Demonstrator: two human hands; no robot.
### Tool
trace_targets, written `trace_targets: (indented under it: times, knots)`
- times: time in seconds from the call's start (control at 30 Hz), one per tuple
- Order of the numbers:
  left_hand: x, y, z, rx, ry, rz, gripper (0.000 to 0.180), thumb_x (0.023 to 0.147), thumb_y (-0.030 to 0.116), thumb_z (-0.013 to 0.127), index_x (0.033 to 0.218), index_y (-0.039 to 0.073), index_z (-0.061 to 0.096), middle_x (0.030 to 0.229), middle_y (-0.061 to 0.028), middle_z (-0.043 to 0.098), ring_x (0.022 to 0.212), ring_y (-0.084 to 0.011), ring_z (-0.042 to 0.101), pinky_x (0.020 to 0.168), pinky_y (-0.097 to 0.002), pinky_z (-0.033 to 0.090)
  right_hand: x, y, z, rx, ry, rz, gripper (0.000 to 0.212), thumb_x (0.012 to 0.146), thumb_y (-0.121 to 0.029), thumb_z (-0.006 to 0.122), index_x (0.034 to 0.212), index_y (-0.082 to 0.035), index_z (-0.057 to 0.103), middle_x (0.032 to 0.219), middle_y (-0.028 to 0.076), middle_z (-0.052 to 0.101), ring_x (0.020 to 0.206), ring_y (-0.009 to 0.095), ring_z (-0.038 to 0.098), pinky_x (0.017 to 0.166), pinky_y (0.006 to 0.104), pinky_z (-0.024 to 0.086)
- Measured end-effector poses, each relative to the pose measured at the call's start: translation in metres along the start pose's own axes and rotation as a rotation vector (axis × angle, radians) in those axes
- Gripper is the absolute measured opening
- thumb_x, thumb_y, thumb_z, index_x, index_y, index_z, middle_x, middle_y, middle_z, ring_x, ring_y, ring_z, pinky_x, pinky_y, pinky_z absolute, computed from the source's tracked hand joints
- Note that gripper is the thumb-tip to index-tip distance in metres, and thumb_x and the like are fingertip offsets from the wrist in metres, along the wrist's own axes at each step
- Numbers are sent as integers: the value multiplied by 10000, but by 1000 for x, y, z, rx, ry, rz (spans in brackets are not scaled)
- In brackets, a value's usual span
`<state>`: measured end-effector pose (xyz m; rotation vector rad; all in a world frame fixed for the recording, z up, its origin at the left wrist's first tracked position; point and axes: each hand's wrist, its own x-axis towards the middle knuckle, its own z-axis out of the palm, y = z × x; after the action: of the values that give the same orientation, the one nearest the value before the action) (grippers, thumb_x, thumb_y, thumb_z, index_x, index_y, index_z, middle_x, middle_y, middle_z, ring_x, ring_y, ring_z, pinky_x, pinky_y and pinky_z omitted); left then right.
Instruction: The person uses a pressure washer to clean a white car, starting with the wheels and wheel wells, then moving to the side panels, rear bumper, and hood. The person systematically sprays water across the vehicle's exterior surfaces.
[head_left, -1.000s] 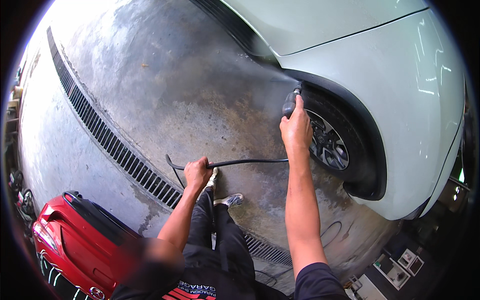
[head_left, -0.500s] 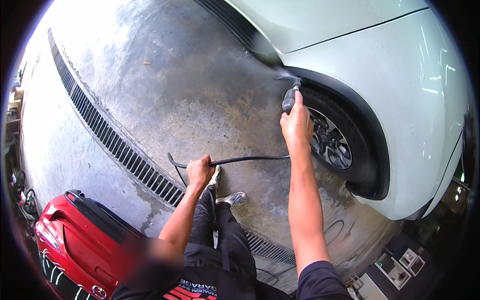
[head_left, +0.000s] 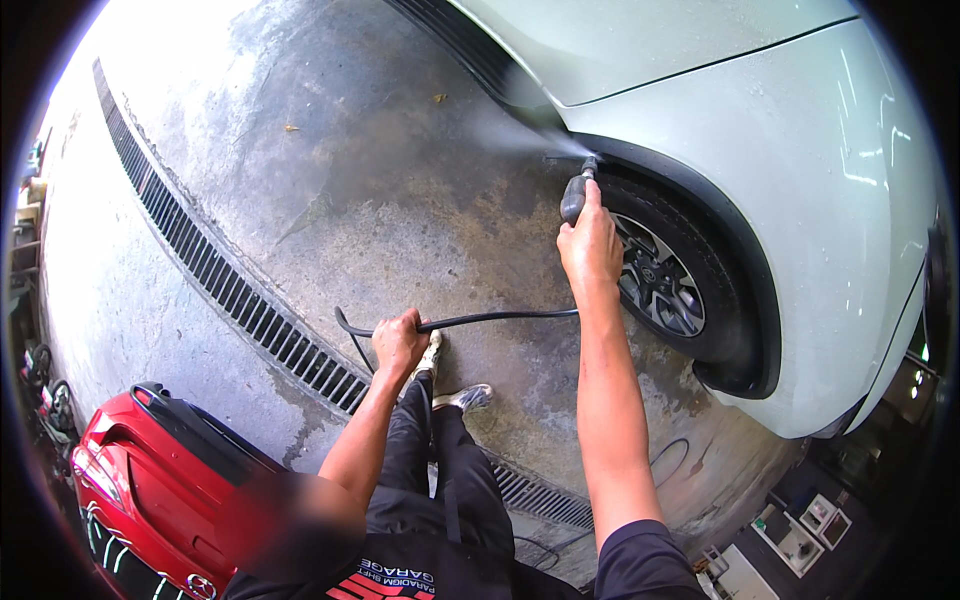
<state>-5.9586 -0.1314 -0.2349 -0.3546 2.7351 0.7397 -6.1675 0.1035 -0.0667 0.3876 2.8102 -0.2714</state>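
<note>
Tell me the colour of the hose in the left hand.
The hose in the left hand is black, clearest in the head view.

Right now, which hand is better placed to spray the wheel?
Right, I'd say: the right hand grips the sprayer close to the wheel, with mist at its nozzle. The left hand holds the hose, farther from the wheel.
</note>
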Motion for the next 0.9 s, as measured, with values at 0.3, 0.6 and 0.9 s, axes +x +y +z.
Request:
trace_targets:
  times: [0.3,0.6,0.9]
  knots:
    - [-1,-3,1,-13,1,12,319,859,340,751,718,81,630,674,-173,678,682,-403,683,694,-491,503,-8,1,-9,24,6,59,751,913,-116,738,1564,-101,364,1208,200,677,1112,367,700,924,482,585]
    - [-14,1,-3,-18,-43,32,313,865,338,753,734,83,629,686,-160,686,707,-390,691,706,-490,501,-38,18,-17,77,100,13,755,850,-60,744,1534,-117,430,1278,229,686,1142,416,678,950,510,542]
    - [-36,8,9,-50,-18,40,245,874,279,750,758,85,655,724,-163,704,723,-378,699,724,-484,497,-55,57,-30,136,24,-170,768,840,-49,756,1531,-149,437,1287,228,680,1132,407,683,915,496,563]
